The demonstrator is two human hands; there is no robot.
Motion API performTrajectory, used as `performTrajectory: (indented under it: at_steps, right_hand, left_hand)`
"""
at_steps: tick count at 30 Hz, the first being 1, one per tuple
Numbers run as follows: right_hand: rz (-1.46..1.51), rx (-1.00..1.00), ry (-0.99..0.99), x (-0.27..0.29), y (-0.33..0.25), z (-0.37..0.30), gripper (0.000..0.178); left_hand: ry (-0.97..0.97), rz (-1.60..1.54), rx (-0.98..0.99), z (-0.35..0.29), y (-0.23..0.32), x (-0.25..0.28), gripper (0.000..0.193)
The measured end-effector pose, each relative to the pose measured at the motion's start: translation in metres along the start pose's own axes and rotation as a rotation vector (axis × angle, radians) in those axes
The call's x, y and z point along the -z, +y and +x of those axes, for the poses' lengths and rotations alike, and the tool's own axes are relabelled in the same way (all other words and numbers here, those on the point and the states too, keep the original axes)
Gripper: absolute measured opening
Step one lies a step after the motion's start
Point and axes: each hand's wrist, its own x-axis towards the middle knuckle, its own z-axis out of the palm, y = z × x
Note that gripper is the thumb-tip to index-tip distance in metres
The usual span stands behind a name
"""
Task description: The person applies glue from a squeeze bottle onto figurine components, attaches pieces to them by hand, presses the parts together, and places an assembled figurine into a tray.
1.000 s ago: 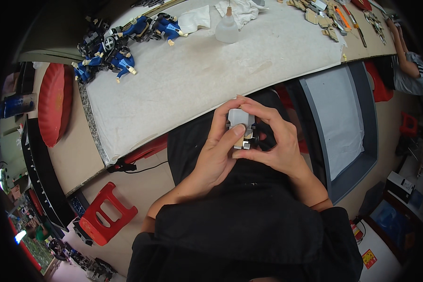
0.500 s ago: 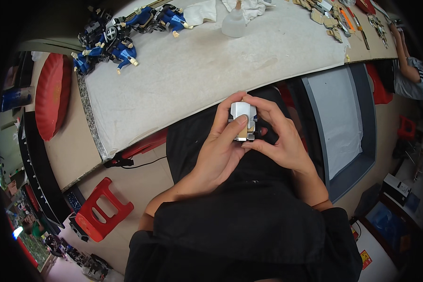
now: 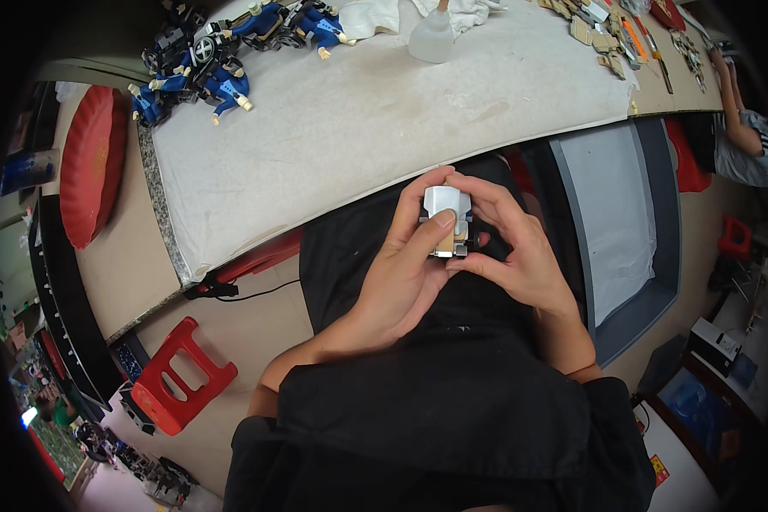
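Both my hands hold a small toy assembly (image 3: 446, 200) over my lap, just off the table's front edge. Its top is a silvery white plate, with tan, blue and dark pieces below. My left hand (image 3: 398, 270) wraps its left side, the thumb laid across the white plate. On the other side my right hand (image 3: 520, 256) closes round it, fingers at the far end and thumb at the near end. My palms and fingers hide much of its sides and underside.
Blue and black toy figures (image 3: 230, 85) lie at the table's (image 3: 341, 136) far left. A translucent bottle (image 3: 431, 43) stands at the back, tan parts (image 3: 597, 38) to its right. A red tray (image 3: 94, 171) sits left, above a red stool (image 3: 183, 375). At right is a grey-framed bin (image 3: 631, 299); a person (image 3: 747, 136) sits beyond.
The whole view has shifted slightly. Both hands keep the same grip on the toy assembly, with no clear change in its shape.
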Motion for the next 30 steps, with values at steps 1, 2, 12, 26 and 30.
performTrajectory:
  at_steps: [1,2,12,26,30]
  right_hand:
    - [-0.018,-0.013,-0.005,0.0003,-0.0007,-0.0004,0.064]
    - [-0.018,-0.014,-0.005,0.0006,-0.0015,0.0001,0.064]
    - [0.015,-0.013,-0.013,0.0009,-0.0017,0.0002,0.065]
    - [0.042,-0.025,-0.032,0.001,0.0008,0.0001,0.063]
    - [-0.01,-0.028,-0.022,-0.0005,0.0008,-0.0002,0.063]
  left_hand:
    - [-0.008,-0.005,-0.001,-0.0003,-0.0001,0.0001,0.039]
    - [-0.008,-0.006,0.0,-0.0003,0.0,-0.0001,0.039]
    - [-0.026,-0.02,0.0,0.0007,-0.002,0.0013,0.038]
    - [0.001,-0.029,0.003,-0.0001,-0.0033,0.0005,0.037]
    - [0.0,-0.071,0.029,0.0001,-0.0034,0.0015,0.037]
